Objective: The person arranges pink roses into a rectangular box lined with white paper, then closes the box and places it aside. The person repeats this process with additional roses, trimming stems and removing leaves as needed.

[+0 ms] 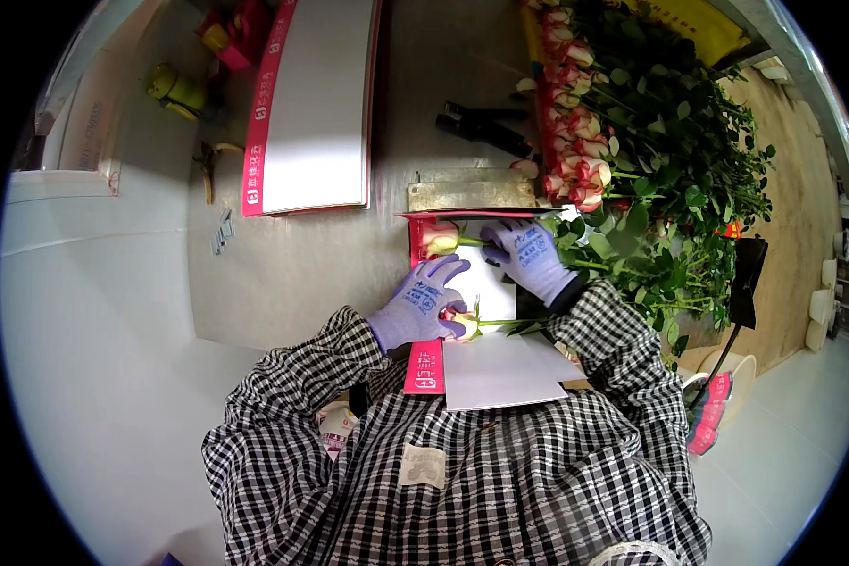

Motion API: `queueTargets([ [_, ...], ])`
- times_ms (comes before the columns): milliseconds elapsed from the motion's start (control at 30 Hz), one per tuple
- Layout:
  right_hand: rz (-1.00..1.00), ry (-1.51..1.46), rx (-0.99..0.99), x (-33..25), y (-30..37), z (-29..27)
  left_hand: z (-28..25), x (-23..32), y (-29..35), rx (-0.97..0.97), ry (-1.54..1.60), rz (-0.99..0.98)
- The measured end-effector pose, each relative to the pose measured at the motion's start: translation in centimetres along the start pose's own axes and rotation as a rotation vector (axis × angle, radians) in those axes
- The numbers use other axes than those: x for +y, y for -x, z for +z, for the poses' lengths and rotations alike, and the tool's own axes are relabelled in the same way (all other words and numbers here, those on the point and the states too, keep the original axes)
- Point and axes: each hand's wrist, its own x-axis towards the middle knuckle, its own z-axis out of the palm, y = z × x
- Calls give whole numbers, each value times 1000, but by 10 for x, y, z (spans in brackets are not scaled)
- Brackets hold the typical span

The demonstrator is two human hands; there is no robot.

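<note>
On the white sheet [491, 288] at the near edge of the table [255, 302]: apparently arranging two roses, heads left, stems right. With the right hand [526, 257], seems to pinch the stem of the upper rose [436, 240], fingers bent nearly closed. With the left hand [420, 302], half open, reaches the head of the lower rose [464, 326] with the thumb; cannot tell if gripping. Probably calls next for lining up both heads without crushing petals. Looks cream with pink-red tinges, green at the stems; partly covered by glove on the lower bloom.
</note>
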Motion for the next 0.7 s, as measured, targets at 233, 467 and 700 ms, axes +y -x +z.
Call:
queueTargets([
  [233, -246, -59, -312, 1, 41, -61, 4, -4, 6, 187, 110, -68],
  [467, -272, 38, -229, 0, 64, -9, -5, -2, 1, 147, -32, 15],
  [700, -225, 65, -243, -31, 47, -39, -25, -8, -33, -239, -13, -210],
])
